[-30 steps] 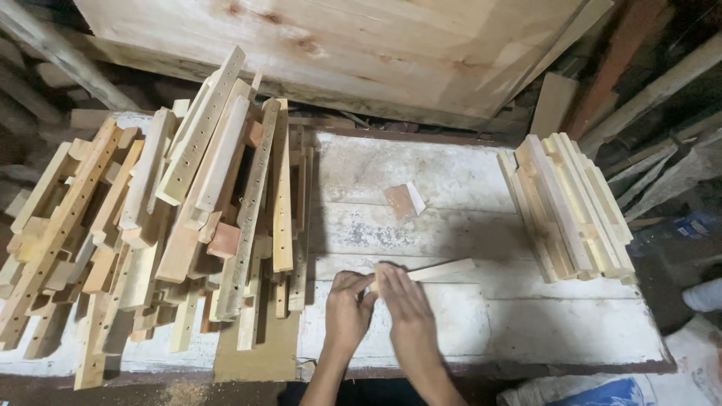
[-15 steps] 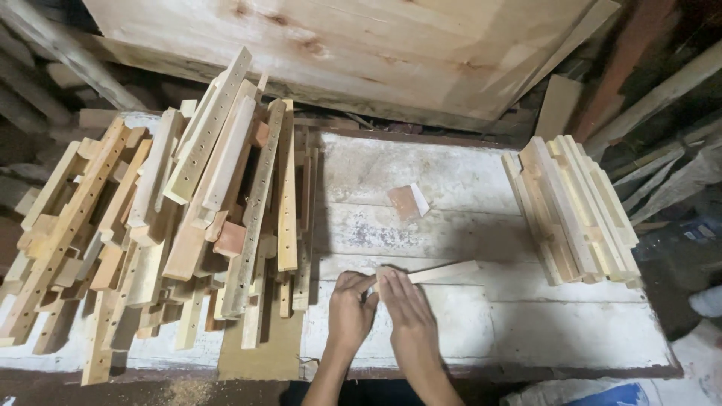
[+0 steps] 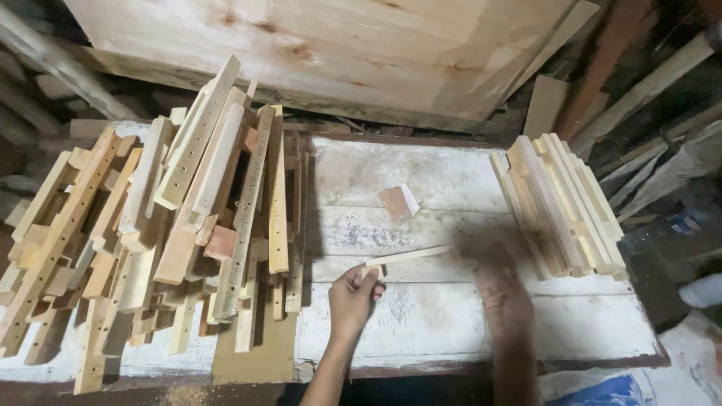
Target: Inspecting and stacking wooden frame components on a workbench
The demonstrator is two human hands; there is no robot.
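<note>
My left hand (image 3: pixel 352 298) grips one end of a thin pale wooden strip (image 3: pixel 412 256) that lies low over the white-painted workbench (image 3: pixel 421 331). My right hand (image 3: pixel 502 289) is blurred, off the strip, to the right over the bench and near the neat stack of wooden slats (image 3: pixel 560 201); it holds nothing I can see. A small folded piece of sandpaper (image 3: pixel 398 203) lies further back on the bench.
A big loose pile of drilled wooden slats (image 3: pixel 173 225) covers the bench's left half. A large wooden board (image 3: pixel 331 53) leans behind the bench. Scrap timber (image 3: pixel 654 90) fills the right side. A flat brown board (image 3: pixel 256 353) pokes out under the pile.
My right hand has left the strip and swung right toward the neat stack. My left hand still holds the strip's near end.
</note>
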